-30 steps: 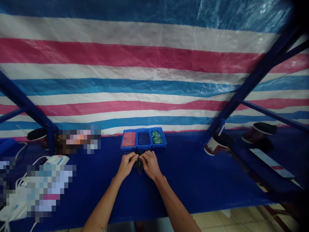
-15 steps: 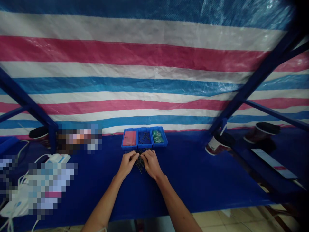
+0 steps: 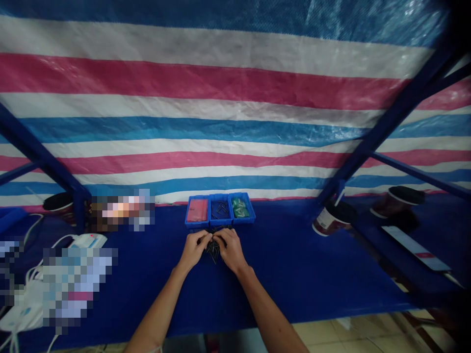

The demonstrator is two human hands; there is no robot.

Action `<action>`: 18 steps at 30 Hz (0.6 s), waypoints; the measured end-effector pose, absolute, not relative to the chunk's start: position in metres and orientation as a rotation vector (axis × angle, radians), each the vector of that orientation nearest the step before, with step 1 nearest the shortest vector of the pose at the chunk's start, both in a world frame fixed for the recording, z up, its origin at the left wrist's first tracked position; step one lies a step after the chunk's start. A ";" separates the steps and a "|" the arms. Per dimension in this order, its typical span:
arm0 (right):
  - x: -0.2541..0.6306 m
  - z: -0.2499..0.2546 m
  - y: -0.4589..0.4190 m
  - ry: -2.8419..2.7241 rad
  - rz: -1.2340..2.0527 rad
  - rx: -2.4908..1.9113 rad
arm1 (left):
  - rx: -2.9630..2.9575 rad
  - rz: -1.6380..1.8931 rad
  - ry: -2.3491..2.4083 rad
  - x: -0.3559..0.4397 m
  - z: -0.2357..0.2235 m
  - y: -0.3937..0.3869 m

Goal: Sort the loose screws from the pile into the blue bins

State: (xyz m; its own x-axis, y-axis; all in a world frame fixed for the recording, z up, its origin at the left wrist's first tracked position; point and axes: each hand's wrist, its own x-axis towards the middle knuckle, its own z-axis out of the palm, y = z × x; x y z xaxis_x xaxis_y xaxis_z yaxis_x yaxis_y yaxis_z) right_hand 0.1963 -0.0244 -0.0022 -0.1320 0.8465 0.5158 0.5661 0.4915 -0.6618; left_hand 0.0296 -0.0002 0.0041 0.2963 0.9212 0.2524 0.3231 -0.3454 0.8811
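loose heap of thin dark metal nails (image 3: 212, 251) on smooth blue tarp (image 3: 294, 279), lying between the bare left hand (image 3: 193, 250) and right hand (image 3: 230, 251), both curled closed over it and touching, any pinched nail indiscernible, just before three joined blue plastic trays (image 3: 220, 210).

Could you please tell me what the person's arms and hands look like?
The left hand and right hand are bare, with no gloves or rings visible; the left forearm and right forearm show no sleeves or watches.
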 end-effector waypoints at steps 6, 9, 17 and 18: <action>0.195 -0.002 -0.025 -1.852 0.388 -1.224 | 1.851 1.041 1.113 0.030 0.005 -0.001; 0.195 -0.001 -0.025 -1.881 0.380 -1.264 | 1.847 1.042 1.113 0.031 0.004 -0.001; 0.200 0.004 -0.028 -1.852 0.487 -1.169 | 1.789 1.077 1.148 0.030 0.005 -0.002; 0.200 0.005 -0.028 -1.853 0.484 -1.167 | 1.787 1.073 1.144 0.029 0.004 -0.002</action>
